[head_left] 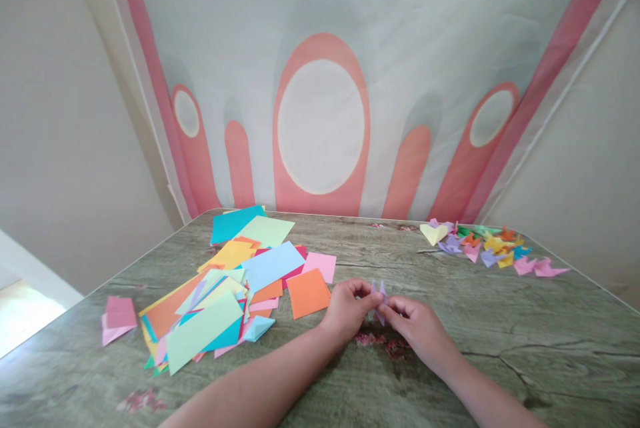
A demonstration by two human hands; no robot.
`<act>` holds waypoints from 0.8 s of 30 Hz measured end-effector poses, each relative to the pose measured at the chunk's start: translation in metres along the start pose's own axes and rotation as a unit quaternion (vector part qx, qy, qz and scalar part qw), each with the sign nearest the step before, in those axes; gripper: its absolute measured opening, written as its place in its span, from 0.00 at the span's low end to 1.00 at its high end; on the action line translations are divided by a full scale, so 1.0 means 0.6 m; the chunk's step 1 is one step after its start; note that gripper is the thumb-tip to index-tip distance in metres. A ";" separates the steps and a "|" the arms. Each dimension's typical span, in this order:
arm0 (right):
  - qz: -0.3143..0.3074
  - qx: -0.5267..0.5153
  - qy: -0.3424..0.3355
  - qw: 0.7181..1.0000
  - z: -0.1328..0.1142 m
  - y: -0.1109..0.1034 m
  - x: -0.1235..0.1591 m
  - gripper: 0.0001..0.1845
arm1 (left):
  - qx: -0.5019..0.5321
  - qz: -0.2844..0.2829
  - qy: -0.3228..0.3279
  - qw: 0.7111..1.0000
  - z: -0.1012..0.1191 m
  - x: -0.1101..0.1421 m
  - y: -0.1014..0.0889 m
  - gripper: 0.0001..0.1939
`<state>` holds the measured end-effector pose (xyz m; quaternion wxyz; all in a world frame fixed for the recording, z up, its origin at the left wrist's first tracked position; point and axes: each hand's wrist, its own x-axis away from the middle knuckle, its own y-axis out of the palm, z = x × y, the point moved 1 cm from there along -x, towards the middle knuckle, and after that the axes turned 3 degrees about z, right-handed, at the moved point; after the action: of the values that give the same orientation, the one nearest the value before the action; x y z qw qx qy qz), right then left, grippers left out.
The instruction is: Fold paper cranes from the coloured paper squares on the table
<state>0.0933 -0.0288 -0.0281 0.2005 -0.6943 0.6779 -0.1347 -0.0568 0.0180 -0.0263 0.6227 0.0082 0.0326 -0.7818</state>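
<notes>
Our left hand (347,308) and right hand (426,333) meet over the wood-grain table (500,315), forearms (260,375) angling inward, thumbs and fingers of both clamped on a folded purple paper (383,291). It stands between our fingertips, two points upward. Leftward of it we see a spread of coloured sheets (206,331); farther right, a cluster of small folded paper figures (493,258)
</notes>
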 end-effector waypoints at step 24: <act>0.056 -0.008 -0.021 0.998 0.001 -0.004 0.000 0.17 | 0.033 -0.027 -0.041 0.998 -0.004 -0.007 -0.006 0.20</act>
<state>0.0957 -0.0287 -0.0277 0.2168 -0.6594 0.7125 -0.1029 -0.0594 0.0231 -0.0284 0.6018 -0.0039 -0.0186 -0.7985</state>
